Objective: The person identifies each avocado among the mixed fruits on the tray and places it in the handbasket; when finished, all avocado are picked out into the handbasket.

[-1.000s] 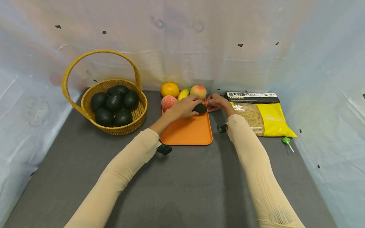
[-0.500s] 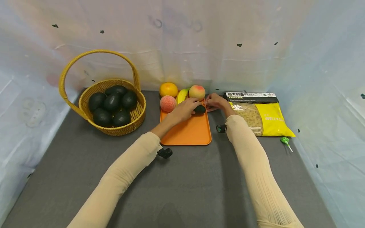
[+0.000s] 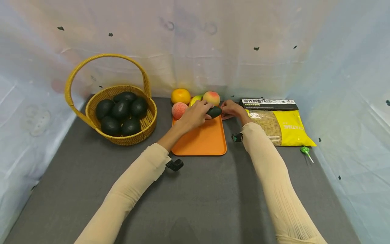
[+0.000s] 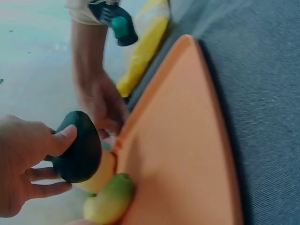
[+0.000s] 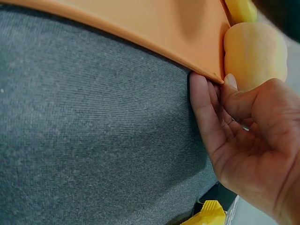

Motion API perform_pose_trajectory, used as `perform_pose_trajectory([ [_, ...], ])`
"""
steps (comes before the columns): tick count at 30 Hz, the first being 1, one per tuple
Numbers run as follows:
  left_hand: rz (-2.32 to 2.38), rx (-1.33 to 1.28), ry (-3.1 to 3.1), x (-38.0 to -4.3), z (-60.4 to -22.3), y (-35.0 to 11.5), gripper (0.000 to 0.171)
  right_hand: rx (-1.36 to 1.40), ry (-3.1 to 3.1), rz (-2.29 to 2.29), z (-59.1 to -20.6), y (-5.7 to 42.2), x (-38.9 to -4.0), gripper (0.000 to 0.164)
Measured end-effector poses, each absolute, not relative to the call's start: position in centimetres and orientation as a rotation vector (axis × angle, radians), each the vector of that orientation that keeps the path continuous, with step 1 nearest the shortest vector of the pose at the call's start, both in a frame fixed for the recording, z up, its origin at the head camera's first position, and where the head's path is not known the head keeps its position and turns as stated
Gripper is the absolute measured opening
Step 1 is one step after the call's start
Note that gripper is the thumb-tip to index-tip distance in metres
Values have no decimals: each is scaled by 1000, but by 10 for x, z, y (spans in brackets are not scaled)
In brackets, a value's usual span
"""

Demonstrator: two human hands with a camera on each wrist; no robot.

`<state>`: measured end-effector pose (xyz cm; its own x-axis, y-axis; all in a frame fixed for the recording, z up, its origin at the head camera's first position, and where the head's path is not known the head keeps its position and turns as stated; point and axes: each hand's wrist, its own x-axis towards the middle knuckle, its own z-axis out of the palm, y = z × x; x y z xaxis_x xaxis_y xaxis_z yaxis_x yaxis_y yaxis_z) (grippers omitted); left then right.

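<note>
My left hand (image 3: 195, 117) holds a dark green avocado (image 4: 77, 147) between thumb and fingers, above the far part of the orange tray (image 3: 201, 142). At the tray's far right corner my right hand (image 5: 253, 136) pinches the rim, thumb on top and fingers beneath. Close to that hand sits a yellow-pink peach (image 3: 211, 97). A banana (image 3: 195, 100), partly covered by my left hand in the head view, lies beside the peach. A pink peach-like fruit (image 3: 179, 110) and an orange (image 3: 181, 96) are at the tray's far left.
On the left stands a wicker basket (image 3: 131, 139) with a tall handle and several avocados (image 3: 121, 109). To the right are a black pasta box (image 3: 268, 104), a yellow pasta bag (image 3: 292, 128) and a green lollipop (image 3: 305, 150). A pale curtain (image 3: 201, 44) hangs behind.
My left hand has raised the avocado off the tray, and more of it now shows between the fingers. The right hand stays at the tray's corner.
</note>
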<state>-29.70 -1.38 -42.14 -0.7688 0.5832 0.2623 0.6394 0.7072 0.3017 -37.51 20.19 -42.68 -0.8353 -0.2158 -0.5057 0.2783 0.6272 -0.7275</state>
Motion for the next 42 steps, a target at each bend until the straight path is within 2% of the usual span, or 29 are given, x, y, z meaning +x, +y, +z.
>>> perform_pose_trajectory([
  [6, -516, -900, -2819, -287, -399, -26, 38, 10, 2343, -1145, -443, 209, -381, 17],
  [14, -501, -771, -2826, -273, -383, -64, 40, -3, 2313, -1168, -444, 207, -380, 23],
  [26, -482, -567, -2749, -258, -363, -130, 44, 7, 2323, -1158, -445, 208, -383, 15],
  [31, -520, -479, -2809, -253, -355, -156, 42, 5, 2331, -1164, -444, 207, -380, 18],
  [37, -607, -303, -2934, -245, -353, -184, 38, -2, 2325, -1166, -444, 207, -379, 22],
  [42, -647, -211, -3033, -245, -362, -197, 48, 13, 2320, -1162, -443, 208, -381, 22],
])
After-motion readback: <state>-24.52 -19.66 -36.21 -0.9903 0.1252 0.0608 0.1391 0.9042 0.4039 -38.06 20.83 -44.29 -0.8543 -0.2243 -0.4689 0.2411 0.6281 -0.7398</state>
